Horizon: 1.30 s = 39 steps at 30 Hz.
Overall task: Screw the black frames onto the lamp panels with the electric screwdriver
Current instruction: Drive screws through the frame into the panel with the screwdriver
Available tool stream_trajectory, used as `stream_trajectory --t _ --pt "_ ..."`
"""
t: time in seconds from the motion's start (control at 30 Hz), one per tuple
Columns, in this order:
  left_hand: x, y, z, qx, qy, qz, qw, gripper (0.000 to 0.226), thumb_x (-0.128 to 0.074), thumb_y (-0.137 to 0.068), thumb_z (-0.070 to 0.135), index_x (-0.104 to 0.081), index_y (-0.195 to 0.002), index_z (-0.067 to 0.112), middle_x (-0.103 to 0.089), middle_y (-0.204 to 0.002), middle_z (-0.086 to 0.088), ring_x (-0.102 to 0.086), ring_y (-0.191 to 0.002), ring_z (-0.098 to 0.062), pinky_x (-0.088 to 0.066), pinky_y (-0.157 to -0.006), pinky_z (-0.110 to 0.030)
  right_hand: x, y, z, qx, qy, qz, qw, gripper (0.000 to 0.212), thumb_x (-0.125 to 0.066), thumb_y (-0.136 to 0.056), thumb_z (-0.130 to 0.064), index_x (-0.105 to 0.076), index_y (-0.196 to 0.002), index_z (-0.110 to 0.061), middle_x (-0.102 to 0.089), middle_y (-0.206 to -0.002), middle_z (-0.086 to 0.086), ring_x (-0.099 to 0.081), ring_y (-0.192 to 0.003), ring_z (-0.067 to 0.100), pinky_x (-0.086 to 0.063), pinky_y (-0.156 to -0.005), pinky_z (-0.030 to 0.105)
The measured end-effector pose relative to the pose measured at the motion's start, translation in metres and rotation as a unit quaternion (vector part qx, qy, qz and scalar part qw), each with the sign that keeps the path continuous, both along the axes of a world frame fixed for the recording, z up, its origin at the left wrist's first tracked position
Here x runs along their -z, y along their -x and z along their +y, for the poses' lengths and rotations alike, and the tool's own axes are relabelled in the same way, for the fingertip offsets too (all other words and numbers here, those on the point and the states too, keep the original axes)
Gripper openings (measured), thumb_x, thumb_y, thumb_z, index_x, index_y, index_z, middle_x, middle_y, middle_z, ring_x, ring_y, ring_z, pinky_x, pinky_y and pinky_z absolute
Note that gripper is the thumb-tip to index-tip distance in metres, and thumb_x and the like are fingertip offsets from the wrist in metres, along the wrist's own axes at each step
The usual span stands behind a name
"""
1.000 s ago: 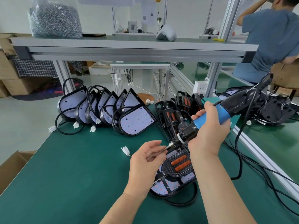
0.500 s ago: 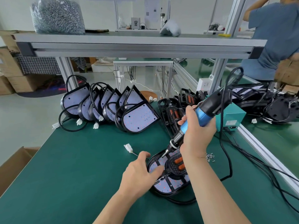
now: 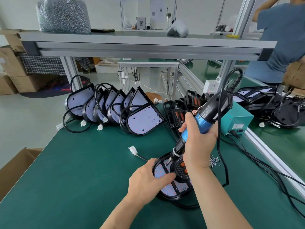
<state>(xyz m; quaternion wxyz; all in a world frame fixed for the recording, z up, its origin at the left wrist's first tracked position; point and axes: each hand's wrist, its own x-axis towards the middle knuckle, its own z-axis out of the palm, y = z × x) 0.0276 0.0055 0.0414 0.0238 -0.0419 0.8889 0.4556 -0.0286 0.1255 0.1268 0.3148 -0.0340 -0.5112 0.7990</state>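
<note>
While the right hand (image 3: 199, 142) gripped the electric screwdriver (image 3: 203, 120) round its blue barrel, fingers wrapped close, the tool leaned down and to the left so that its bit met the black frame (image 3: 179, 169) near the far-left rim of the lamp panel (image 3: 166, 190). That panel lay flat and face up on the green table (image 3: 74, 171), directly between the two forearms. The left hand (image 3: 148, 179) held it from its left side, fingers curled at the rim and thumb laid across the pale face just below the bit. The right hand stood above the panel's far edge, its wrist over the frame's round centre.

A small heap of loose screws (image 3: 214, 161) sat on the mat just right of that wrist, and the screwdriver's black cord (image 3: 218, 138) dropped past the hand on the same side. Farther back a row of bare panels (image 3: 143, 120) leaned one on another, with a stack of spare frames (image 3: 175, 113) to their right and a teal box (image 3: 237, 116) beyond those. A white connector (image 3: 133, 149) lay on its lead just beyond the left hand.
</note>
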Motion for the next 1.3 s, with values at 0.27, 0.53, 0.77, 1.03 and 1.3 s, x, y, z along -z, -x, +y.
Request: stream_trajectory --t 0.27,0.53,0.77,1.03,1.3 --pt "0.003 0.000 -0.001 0.009 -0.004 0.006 1.000 0.054 -0.057 -0.057 0.079 -0.060 -0.097 0.043 -0.066 -0.087 0.036 -0.059 -0.084 0.012 -0.049 -0.077 -0.019 0.001 0.003 -0.001 -0.009 0.004 -0.010 1.000 0.019 -0.074 -0.077 -0.027 -0.058 -0.088 -0.028 -0.063 -0.069 -0.005 -0.059 -0.053 0.010 -0.050 -0.054 0.021" --pt "0.003 0.000 -0.001 0.010 -0.013 -0.001 1.000 0.055 -0.056 -0.057 0.079 -0.060 -0.097 0.041 -0.067 -0.086 0.033 -0.061 -0.082 0.008 -0.051 -0.078 -0.021 0.007 0.004 -0.005 -0.025 -0.011 -0.016 0.999 0.021 -0.075 -0.077 -0.029 -0.059 -0.090 -0.026 -0.064 -0.068 -0.008 -0.060 -0.054 0.010 -0.050 -0.056 0.020" --pt "0.002 -0.003 0.003 0.000 -0.050 0.001 0.999 0.051 -0.058 -0.058 0.073 -0.061 -0.095 0.038 -0.068 -0.088 0.028 -0.062 -0.083 0.006 -0.051 -0.081 -0.024 0.010 -0.001 -0.009 -0.022 -0.048 0.013 0.999 0.027 -0.074 -0.070 -0.041 -0.061 -0.089 -0.027 -0.062 -0.066 -0.001 -0.060 -0.053 0.011 -0.050 -0.056 0.019" --pt "0.003 -0.002 0.003 -0.005 -0.085 0.003 0.996 0.049 -0.062 -0.059 0.068 -0.063 -0.095 0.035 -0.070 -0.088 0.023 -0.064 -0.083 0.002 -0.054 -0.083 -0.032 0.016 -0.001 -0.009 -0.069 -0.094 -0.019 0.993 0.011 -0.067 -0.065 -0.051 -0.065 -0.073 -0.043 -0.064 -0.059 -0.015 -0.060 -0.055 0.005 -0.048 -0.057 0.019" --pt "0.001 -0.005 0.003 -0.001 -0.095 0.003 0.995 0.052 -0.063 -0.057 0.070 -0.064 -0.097 0.036 -0.071 -0.089 0.023 -0.066 -0.087 0.000 -0.054 -0.087 -0.036 0.020 0.000 -0.003 -0.101 -0.116 0.008 0.988 0.006 -0.068 -0.072 -0.043 -0.065 -0.070 -0.048 -0.061 -0.056 -0.011 -0.058 -0.055 0.005 -0.049 -0.062 0.015"
